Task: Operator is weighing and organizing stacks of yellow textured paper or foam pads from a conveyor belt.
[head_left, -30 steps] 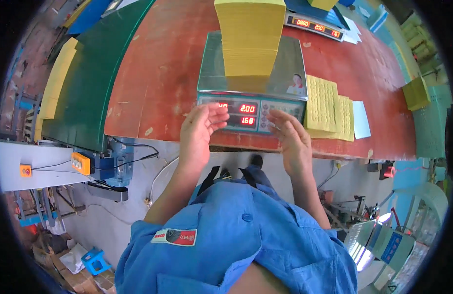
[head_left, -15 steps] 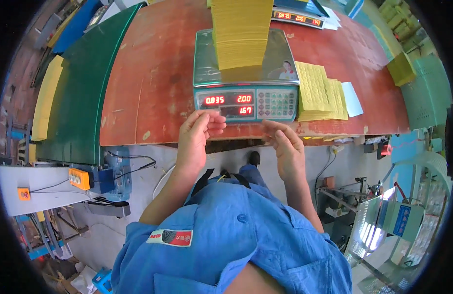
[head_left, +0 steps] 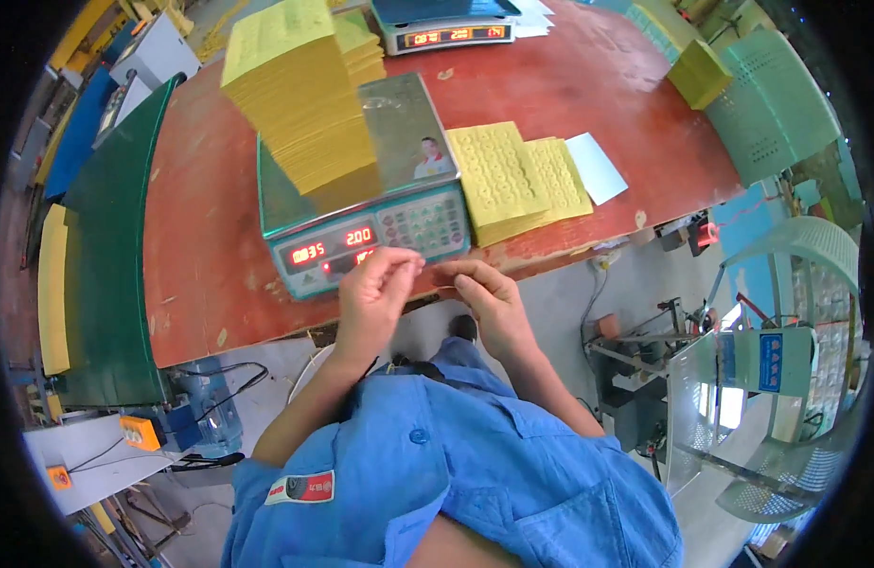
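My left hand (head_left: 372,295) is in front of the scale's keypad, its thumb and fingertips pressed together. Just to its right, my right hand (head_left: 494,308) is also closed, thumb against the curled index finger. Anything between the fingertips is too small to make out. Beyond my hands stands a silver-topped weighing scale (head_left: 399,123) with a teal body and red lit digits. A tall stack of yellow paper sheets (head_left: 309,123) rests on its pan. Right of the scale, a lower pile of embossed yellow sheets (head_left: 498,180) lies on the red table (head_left: 219,265).
A second scale (head_left: 446,36) stands farther back, with more yellow sheets (head_left: 359,47) beside it. A pale sheet (head_left: 596,168) lies at the right. Left is a green table (head_left: 105,256) bearing a yellow stack (head_left: 53,289). A perforated green metal chair (head_left: 773,104) stands at the far right.
My hands have come closer together, fingertips nearly meeting. The view has turned, so the scale and its paper stack now appear farther left and tilted.
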A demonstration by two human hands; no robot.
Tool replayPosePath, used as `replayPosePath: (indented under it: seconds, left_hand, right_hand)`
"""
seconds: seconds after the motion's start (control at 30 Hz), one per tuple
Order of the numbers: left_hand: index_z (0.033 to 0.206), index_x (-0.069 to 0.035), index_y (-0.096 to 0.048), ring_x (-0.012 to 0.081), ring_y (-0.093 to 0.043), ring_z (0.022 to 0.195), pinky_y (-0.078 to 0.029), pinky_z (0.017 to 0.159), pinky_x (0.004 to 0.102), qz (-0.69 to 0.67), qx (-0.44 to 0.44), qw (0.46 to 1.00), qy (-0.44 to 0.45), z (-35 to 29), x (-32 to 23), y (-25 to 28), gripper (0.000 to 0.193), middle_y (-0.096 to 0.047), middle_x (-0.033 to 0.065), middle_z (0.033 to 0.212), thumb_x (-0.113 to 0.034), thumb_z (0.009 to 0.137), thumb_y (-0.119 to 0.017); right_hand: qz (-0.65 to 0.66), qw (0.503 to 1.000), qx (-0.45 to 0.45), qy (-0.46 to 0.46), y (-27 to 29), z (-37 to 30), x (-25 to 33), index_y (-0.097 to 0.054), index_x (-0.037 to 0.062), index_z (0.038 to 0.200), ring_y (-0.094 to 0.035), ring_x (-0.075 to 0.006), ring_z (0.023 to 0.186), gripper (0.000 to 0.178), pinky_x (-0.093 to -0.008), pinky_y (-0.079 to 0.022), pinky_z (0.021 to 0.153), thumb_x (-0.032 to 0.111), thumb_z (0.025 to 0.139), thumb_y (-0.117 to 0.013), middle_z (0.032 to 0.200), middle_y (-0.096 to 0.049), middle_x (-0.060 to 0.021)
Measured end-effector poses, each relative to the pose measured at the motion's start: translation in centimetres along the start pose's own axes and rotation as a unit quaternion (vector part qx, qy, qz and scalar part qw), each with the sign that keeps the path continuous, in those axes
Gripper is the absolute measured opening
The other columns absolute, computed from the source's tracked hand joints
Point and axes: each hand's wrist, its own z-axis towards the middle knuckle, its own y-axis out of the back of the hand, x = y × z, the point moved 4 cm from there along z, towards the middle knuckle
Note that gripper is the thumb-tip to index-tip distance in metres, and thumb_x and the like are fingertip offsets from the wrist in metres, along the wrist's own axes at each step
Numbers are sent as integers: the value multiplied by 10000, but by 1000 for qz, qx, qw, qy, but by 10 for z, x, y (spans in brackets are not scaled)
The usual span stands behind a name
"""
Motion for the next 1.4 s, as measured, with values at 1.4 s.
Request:
replayPosePath:
  seconds: [1.4]
  left_hand:
    - [1440,-62,-409,381,-315,1410,-215,1145,600,550,30,807,-215,154,40,-174,799,-354,197,1512,-284,763,-769]
  right_hand:
    - [-444,819,-187,311,252,71,58,-673,32,931,-651,-288,999,147,-386,-525,845,-28,801,-646,1032,-688,-104]
